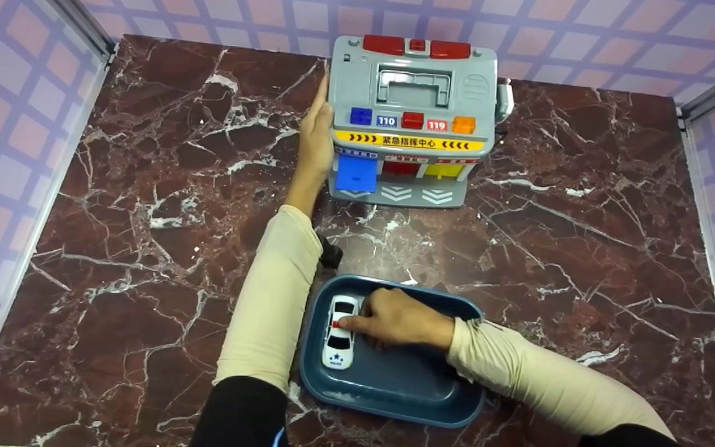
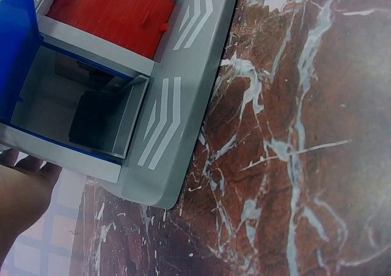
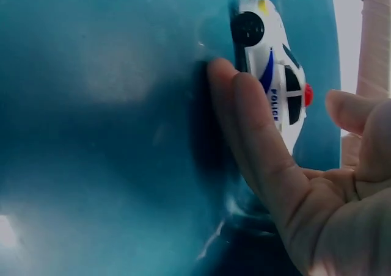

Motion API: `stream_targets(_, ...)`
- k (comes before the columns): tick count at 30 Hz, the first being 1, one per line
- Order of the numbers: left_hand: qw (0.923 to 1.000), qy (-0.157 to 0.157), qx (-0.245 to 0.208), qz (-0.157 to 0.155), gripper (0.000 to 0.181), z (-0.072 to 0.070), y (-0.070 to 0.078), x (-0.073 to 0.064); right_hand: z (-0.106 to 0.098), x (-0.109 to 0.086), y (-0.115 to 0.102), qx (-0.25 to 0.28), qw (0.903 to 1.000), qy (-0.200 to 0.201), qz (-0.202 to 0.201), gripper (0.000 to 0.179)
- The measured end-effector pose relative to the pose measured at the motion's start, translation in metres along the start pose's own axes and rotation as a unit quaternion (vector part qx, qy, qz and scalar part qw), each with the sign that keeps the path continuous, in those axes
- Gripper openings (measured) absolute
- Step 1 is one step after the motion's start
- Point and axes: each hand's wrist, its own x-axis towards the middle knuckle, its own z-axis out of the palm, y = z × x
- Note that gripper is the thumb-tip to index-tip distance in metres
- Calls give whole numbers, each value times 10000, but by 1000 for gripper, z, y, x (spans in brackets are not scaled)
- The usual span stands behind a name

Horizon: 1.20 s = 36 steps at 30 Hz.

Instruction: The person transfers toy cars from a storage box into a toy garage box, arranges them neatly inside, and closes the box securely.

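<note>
A grey toy emergency station (image 1: 354, 81) with small garage doors stands at the back of the table. Flat along its left side rests my left hand (image 1: 319, 139), fingers extended. The blue door (image 1: 356, 174) is swung up, and the left wrist view shows the hollow bay (image 2: 46, 99) behind it. A white toy police car (image 1: 337, 357) with a red roof light lies in a dark blue tray (image 1: 395, 413). My right hand (image 1: 404, 316) reaches over it; in the right wrist view the fingers (image 3: 259, 114) touch the car's side and the thumb stands apart from its roof.
Red (image 2: 113, 16) and yellow (image 1: 444, 171) doors beside the blue one are down. A white handle-like part (image 1: 505, 100) sticks out of the station's right side. Checked walls (image 1: 556, 37) border the marbled table (image 1: 581, 261) at the back and sides.
</note>
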Motion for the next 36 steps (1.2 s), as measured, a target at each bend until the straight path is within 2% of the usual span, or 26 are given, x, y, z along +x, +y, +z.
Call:
stream_targets(8,9991,-32,289,324,50,1,-2,1,7,3,-1,-120,9994,250,228,56)
stream_targets(12,9993,-10,284,256,51,1,-2,1,10,4,-1,-84,9987,380,335,52)
stream_targets(19,9998,-13,164,101,50,1,-2,2,15,3,-1,285,9972,572,401,40)
stream_targets(27,9997,27,236,-68,51,-1,-3,2,24,3,-4,369,9946,956,185,35)
stream_targets(31,9995,6,323,59,51,-1,-2,0,27,1,-6,214,9927,1190,-12,39)
stream_targets(36,9991,21,382,200,50,-1,-2,-1,30,-1,-5,397,9908,1280,-188,41)
